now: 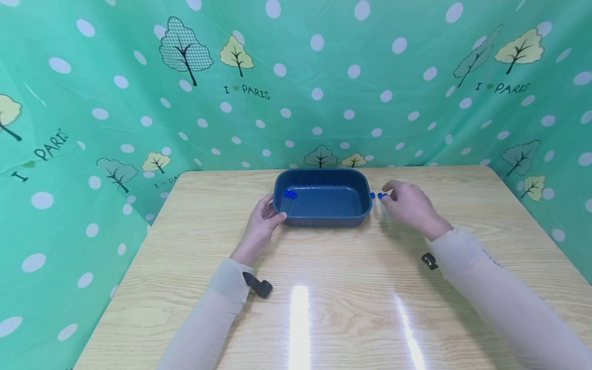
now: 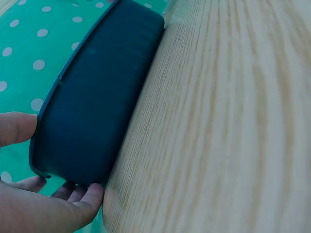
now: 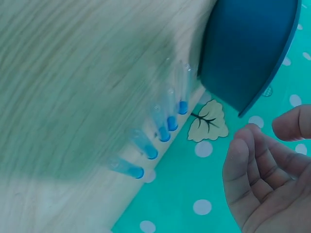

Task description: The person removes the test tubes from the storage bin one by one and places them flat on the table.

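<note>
A dark blue plastic tub (image 1: pixel 324 221) stands on the table, its front wall also showing in the left wrist view. My left hand (image 1: pixel 260 224) holds the tub's left end, thumb at the rim and fingers against the side below. Inside the tub, clear tubes with blue caps (image 1: pixel 290 194) lean near its left wall. My right hand (image 1: pixel 409 205) hovers just right of the tub, fingers curved and thumb apart, with nothing between them. Several more blue-capped clear tubes (image 3: pixel 144 144) lie in a fanned row on the table beside the tub, partly hidden by this hand in the head view.
The light wood table (image 1: pixel 222 318) extends toward me, with bright light reflections near its front. A green dotted curtain (image 1: pixel 319 113) with tree prints hangs behind the table and along both sides. Black straps (image 1: pixel 258 285) sit at the wrists.
</note>
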The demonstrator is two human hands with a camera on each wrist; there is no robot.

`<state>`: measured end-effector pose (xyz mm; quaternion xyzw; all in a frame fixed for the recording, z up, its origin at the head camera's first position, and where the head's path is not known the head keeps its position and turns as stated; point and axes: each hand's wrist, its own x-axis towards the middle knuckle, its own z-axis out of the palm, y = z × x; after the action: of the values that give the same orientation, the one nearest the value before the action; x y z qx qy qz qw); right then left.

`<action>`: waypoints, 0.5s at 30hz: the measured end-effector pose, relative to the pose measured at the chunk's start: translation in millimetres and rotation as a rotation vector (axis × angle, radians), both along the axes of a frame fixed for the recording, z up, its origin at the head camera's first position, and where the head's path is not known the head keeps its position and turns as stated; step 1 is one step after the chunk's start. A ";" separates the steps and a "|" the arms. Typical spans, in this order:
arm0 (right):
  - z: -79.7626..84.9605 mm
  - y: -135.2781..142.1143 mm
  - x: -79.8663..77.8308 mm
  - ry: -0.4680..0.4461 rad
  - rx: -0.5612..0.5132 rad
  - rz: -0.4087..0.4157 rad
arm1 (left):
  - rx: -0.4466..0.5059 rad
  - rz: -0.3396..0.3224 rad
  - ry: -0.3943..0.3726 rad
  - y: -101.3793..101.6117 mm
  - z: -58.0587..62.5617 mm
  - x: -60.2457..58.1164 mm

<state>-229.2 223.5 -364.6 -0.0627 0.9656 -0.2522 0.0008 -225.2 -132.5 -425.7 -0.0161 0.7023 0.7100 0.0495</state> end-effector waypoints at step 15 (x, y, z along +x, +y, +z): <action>9.0 -20.0 2.2 0.099 -0.010 0.043 | -0.007 -0.011 0.013 -1.6 -1.1 0.3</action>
<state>-227.0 203.5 -355.6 -0.0958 0.9616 -0.2537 -0.0417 -225.0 -134.1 -426.8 -0.0077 0.7050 0.7075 0.0489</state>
